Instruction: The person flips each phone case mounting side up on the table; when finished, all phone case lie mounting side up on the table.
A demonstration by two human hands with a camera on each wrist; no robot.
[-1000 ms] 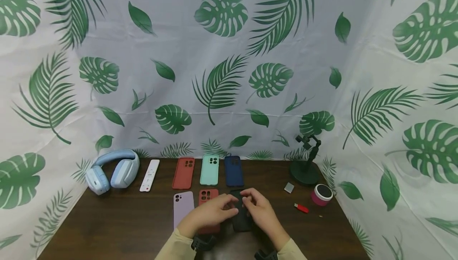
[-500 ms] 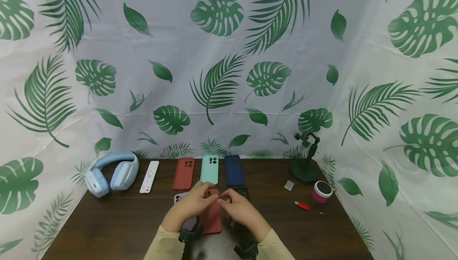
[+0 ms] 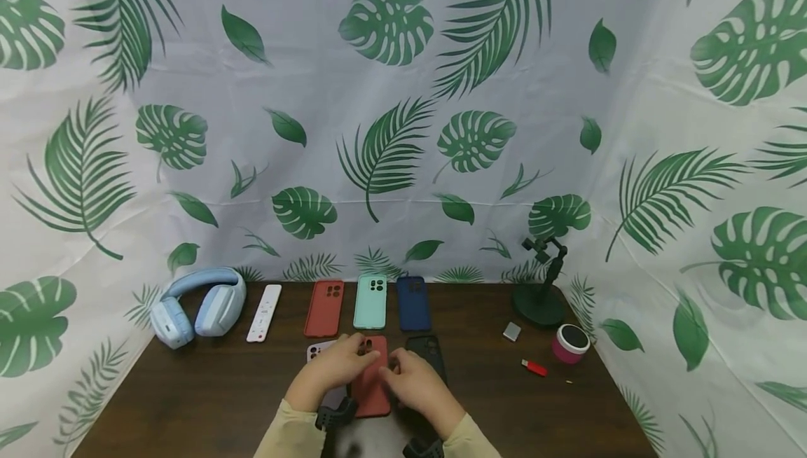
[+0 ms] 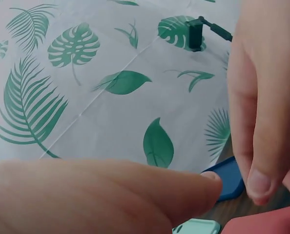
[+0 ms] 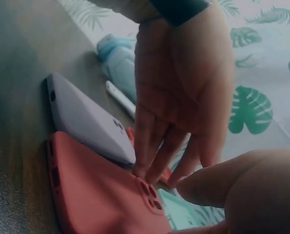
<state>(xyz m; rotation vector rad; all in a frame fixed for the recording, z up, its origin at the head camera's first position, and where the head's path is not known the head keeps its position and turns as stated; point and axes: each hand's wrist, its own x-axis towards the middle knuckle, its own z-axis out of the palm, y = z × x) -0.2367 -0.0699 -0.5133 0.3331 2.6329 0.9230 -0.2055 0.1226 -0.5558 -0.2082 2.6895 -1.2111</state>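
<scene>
A red phone case (image 3: 370,382) lies flat on the dark wooden table, camera cutout away from me. My left hand (image 3: 335,368) is at its upper left, its fairly straight fingers reaching down by the camera cutout (image 5: 152,195) in the right wrist view. My right hand (image 3: 417,382) is at the case's right edge, fingers loosely bent; whether its hidden fingertips touch the case I cannot tell. A lilac phone case (image 5: 86,117) lies left of the red one, partly under my left hand. Right of it, a black phone case (image 3: 429,354) is partly covered by my right hand.
Behind stand a row of another red case (image 3: 324,309), a mint case (image 3: 370,302) and a blue case (image 3: 413,304). Left are blue headphones (image 3: 202,304) and a white remote (image 3: 264,313). Right are a red USB stick (image 3: 534,368), a pink jar (image 3: 570,344) and a dark stand (image 3: 539,297).
Both hands have moved left, from the black case to the red case. Over the last half second they stay around the red case, the right hand slightly lower and the black case more exposed.
</scene>
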